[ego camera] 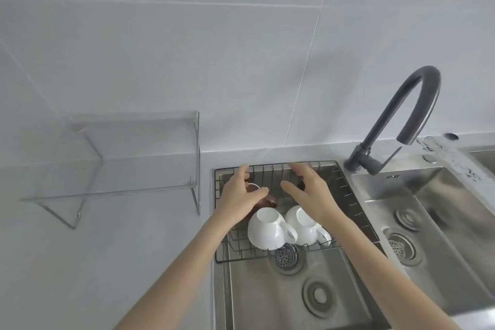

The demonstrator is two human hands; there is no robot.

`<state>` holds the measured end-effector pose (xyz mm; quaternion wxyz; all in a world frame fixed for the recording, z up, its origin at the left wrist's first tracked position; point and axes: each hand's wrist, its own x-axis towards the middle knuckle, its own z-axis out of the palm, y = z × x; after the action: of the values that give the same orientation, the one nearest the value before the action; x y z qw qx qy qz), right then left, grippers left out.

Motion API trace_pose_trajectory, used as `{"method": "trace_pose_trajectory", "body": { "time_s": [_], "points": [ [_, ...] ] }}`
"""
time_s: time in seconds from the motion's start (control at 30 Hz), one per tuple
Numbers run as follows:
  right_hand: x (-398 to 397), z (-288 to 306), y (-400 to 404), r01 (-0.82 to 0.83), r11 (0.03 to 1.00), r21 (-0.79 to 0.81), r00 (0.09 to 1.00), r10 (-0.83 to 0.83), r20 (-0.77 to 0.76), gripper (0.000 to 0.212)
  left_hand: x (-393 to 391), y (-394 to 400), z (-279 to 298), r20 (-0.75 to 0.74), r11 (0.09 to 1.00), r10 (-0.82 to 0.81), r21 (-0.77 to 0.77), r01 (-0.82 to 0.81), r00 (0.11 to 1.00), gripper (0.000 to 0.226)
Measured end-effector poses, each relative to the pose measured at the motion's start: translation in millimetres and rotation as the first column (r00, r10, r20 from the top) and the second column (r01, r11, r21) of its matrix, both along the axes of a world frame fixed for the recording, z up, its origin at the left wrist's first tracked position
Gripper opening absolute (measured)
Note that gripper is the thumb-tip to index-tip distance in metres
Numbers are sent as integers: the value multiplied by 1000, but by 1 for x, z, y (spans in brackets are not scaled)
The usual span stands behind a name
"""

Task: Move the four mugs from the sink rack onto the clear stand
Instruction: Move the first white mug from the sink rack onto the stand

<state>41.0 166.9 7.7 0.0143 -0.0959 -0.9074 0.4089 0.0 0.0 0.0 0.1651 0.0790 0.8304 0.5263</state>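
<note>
- One cam only, worn on the person's head, wide-angle.
- Looks fwd and down over the sink (pixel 308 300), tilted toward the tiled wall (pixel 187 48) behind.
- Close in: both forearms enter from bottom edge.
- Counter (pixel 107 249) at left, faucet (pixel 417 104) at right.

Pale grey wall tiles (pixel 187 48) back a light countertop (pixel 107 262), steel double sink (pixel 442 222) and dark arched faucet (pixel 396 115).

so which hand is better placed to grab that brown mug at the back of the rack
Left. The left hand hovers open right over the brown mug, on the side nearest the clear stand. The right hand sits further right, over the white mugs.
</note>
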Motion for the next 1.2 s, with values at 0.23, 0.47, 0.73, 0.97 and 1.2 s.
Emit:
{"method": "trace_pose_trajectory", "body": {
  "time_s": [0.23, 0.47, 0.73, 0.97, 1.2],
  "points": [
    [2, -55, 6, 77, 990, -119, 964, -44, 262, 56, 1, 9, -55, 224, 982, -71, -155, 108, 972, 76],
    [-4, -90, 3, 45, 983, -176, 897, 38, 440, 70, -4, 10, -97, 347, 965, -68, -215, 150, 935, 94],
    [-12, -107, 1, -22, 993, -120, 880, 77, 469, 81, -4, 14, -118, 359, 967, -103, -182, 178, 927, 72],
    [-15, -111, 3, -15, 994, -105, 892, 61, 449, 79, -5, 13, -120, 303, 975, -101, -161, 155, 948, 66],
    [-27, -69, 5, 6, 994, -112, 931, 35, 363, 76, -19, 11, -83, 149, 974, -122, -172, 147, 981, 67]
  ]
}}
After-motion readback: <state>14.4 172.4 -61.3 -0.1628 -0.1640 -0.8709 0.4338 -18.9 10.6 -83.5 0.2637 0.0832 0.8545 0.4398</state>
